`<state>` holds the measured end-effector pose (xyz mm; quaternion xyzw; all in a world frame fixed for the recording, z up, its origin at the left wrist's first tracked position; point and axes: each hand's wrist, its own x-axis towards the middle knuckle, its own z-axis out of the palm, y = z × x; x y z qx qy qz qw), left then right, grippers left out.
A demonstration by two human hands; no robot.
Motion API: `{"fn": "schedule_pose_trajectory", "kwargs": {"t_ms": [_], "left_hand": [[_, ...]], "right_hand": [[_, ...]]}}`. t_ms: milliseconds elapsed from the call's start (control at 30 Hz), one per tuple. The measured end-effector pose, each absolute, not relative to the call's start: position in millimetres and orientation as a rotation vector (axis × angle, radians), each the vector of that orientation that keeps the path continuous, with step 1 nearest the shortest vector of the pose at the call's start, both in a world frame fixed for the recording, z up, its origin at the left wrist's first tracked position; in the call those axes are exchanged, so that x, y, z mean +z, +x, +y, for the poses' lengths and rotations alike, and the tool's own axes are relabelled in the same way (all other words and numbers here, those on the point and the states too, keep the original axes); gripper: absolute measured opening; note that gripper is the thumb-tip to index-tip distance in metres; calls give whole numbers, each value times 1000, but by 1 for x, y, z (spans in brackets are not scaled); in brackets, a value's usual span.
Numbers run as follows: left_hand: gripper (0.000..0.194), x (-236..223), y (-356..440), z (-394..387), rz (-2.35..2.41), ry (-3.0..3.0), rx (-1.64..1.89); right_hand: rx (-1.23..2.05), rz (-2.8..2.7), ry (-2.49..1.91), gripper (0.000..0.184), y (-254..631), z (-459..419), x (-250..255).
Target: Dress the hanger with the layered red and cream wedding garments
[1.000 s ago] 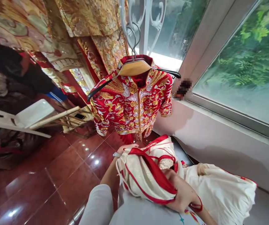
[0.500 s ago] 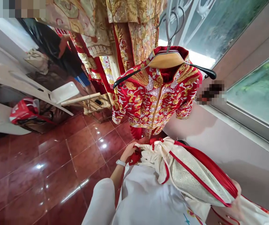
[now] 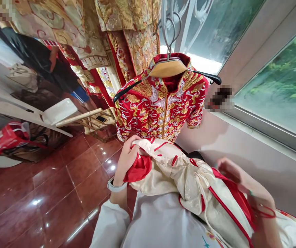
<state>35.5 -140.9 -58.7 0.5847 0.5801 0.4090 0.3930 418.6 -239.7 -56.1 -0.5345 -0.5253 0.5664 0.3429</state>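
A cream garment with red trim [image 3: 189, 179] is bunched up in front of my chest. My left hand [image 3: 127, 158] is closed on its upper left part, where red lining shows, with a white band on the wrist. My right hand [image 3: 237, 175] is blurred at the garment's right side, its fingers round the red edge. Just beyond the garment hangs a red jacket with gold and silver embroidery [image 3: 160, 106] on a wooden hanger [image 3: 167, 69].
Gold embroidered robes [image 3: 98, 38] hang behind the jacket. A window ledge [image 3: 261, 137] and wall run along the right. On the red tiled floor [image 3: 47, 193] at the left stand a white chair [image 3: 55, 112] and a red bag [image 3: 8, 136]. A person in dark clothes [image 3: 42, 62] stands behind.
My left hand has risen and taken a fuller hold of the garment's top. My right hand moved from the low right up along the red edge. The view swung slightly.
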Motion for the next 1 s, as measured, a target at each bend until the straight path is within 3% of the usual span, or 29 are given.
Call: {"fn": "schedule_pose_trajectory", "kwargs": {"t_ms": [100,233,367,533,633,767,1000], "left_hand": [[11,-34,53,-145,1435,1531,1021],[12,-36,54,-147,1471,1559,1000],[12,-70,38,-154,1673,1508,853],[13,-144,52,-173,1761,1300,717],[20,-176,77,-189,1609,1327,786],[22,-184,85,-217,1437,1381,897],[34,-203,98,-213,1045,1598,578]], "right_hand": [[1440,-1439,-1287,70,391,-194,-51],[1699,-2052,-1123,38,356,-155,-39],[1786,-2212,-877,42,344,-161,-13],[1366,-1730,-1244,12,342,-191,7],[1245,-1566,-1339,13,333,-198,3],[1214,-1470,-1363,14,322,-197,-4],[1268,-1444,-1296,8,305,-196,3]]}}
